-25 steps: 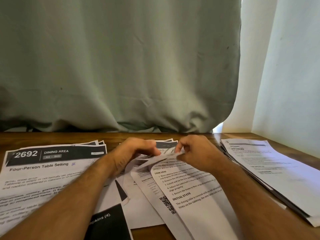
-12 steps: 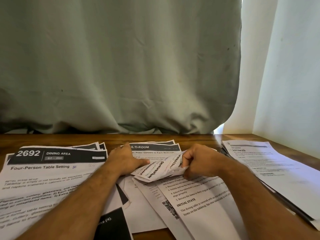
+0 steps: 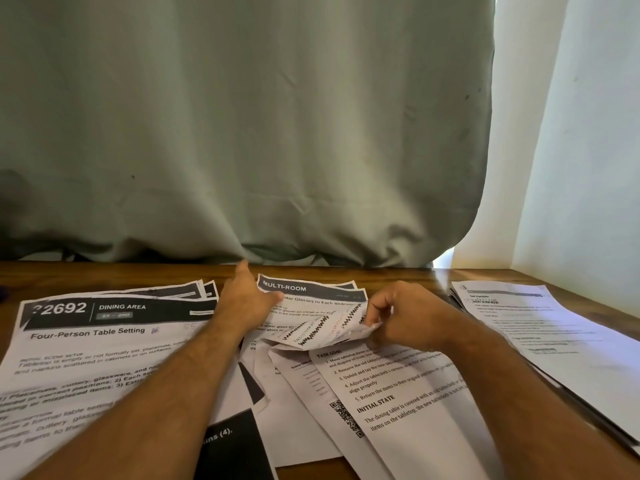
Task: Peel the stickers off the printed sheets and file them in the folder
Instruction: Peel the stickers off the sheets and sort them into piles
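Wooden tabletop (image 3: 104,275) carries overlapping white printed sheets (image 3: 398,393). Farther on, the right hand (image 3: 401,318) has its grip pinched on a crumpled white zigzag-printed sticker strip (image 3: 325,329); left hand (image 3: 247,301) lies spread, fingers straight, beside it.

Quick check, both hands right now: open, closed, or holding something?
Left hand: open, fingers straight, resting on the sheets.
Right hand: closed, pinching a crumpled strip with zigzag marks.
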Demonstrator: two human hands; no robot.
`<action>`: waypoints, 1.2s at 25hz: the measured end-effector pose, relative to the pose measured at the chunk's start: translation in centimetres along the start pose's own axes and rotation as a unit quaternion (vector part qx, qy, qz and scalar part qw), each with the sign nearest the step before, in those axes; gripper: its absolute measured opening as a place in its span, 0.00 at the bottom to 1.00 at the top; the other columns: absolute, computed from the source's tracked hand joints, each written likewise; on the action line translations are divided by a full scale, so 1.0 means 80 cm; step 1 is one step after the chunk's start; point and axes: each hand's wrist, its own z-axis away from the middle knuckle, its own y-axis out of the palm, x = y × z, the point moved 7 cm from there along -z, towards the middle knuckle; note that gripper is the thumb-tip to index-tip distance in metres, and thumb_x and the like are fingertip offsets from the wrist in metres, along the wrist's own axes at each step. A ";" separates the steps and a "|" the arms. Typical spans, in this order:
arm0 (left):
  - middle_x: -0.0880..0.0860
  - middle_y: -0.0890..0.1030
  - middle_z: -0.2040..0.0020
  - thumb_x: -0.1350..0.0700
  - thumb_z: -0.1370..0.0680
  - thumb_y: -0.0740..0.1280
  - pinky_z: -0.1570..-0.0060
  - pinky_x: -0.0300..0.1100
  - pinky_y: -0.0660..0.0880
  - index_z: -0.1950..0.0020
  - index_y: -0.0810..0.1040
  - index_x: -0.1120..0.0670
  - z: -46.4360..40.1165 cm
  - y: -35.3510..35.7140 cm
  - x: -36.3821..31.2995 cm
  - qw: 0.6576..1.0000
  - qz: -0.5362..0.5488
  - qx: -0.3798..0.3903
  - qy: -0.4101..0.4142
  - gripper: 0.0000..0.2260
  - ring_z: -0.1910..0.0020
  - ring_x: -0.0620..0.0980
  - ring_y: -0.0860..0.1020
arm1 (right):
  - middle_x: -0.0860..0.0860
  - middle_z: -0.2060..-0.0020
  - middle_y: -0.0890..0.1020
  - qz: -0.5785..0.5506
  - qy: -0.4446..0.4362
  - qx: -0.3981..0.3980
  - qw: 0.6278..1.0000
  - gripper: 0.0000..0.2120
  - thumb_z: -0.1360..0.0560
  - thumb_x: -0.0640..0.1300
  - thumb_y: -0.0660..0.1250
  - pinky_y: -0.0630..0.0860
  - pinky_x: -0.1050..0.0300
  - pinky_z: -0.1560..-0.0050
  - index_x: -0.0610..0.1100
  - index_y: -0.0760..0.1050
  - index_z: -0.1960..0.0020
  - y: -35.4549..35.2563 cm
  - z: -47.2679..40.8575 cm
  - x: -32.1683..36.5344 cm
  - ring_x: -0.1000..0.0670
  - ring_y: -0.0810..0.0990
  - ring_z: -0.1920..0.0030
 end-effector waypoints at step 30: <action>0.55 0.80 0.41 0.51 0.26 0.76 0.51 0.48 0.74 0.33 0.73 0.57 -0.003 0.002 0.001 0.998 0.061 0.003 -0.025 0.25 0.49 0.52 0.77 | 0.59 0.64 0.80 -0.007 -0.034 -0.184 0.982 0.03 0.23 0.47 0.69 0.70 0.69 0.67 0.53 0.75 0.54 -0.030 0.003 0.023 0.62 0.79 0.73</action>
